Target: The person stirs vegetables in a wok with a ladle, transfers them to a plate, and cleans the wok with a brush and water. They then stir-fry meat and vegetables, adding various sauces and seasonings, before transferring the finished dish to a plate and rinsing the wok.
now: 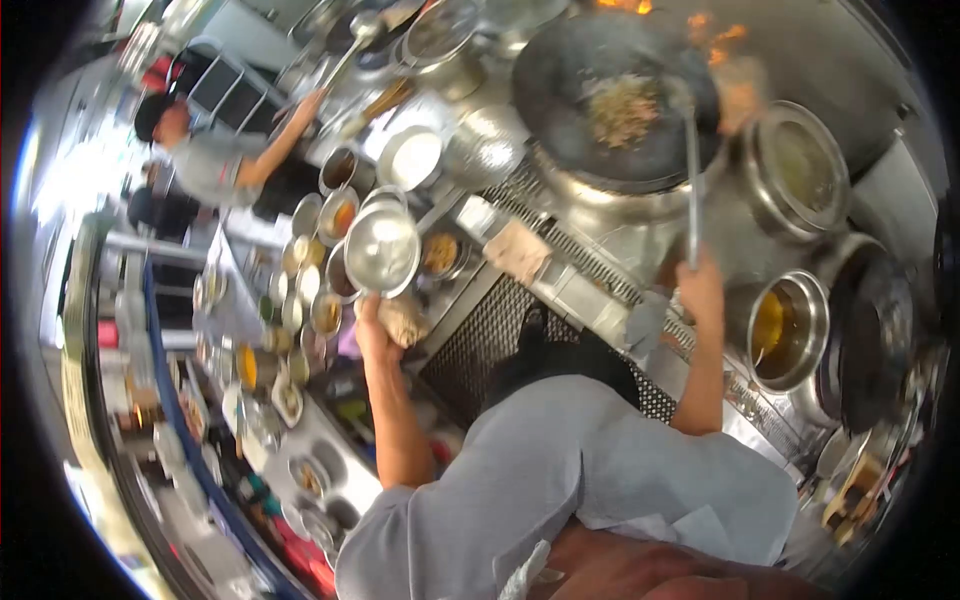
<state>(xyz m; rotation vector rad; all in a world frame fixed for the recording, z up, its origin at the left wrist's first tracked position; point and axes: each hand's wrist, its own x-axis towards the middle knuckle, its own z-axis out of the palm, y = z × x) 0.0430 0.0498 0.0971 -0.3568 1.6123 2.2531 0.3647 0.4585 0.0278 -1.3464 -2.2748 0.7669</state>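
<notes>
My left hand (374, 330) is closed at the near rim of a shiny metal bowl (383, 248), which is raised above the containers on the left. A beige cloth (405, 320) is beside that hand. On the other side, my right hand (700, 288) grips the long handle of a wok ladle (694, 190). The ladle's head reaches into a large dark wok (550, 120); steam blurs it, so its exact shape is hard to tell. Chopped, pale food with green bits (622, 110) lies in the bottom of the wok.
Flames (715, 40) rise behind the wok. To its right are a metal pot (800, 170) and a pot of yellow oil (780, 330). A perforated strainer (484, 148) and a folded cloth (517, 251) are nearer. Another person (215, 165) works at the left.
</notes>
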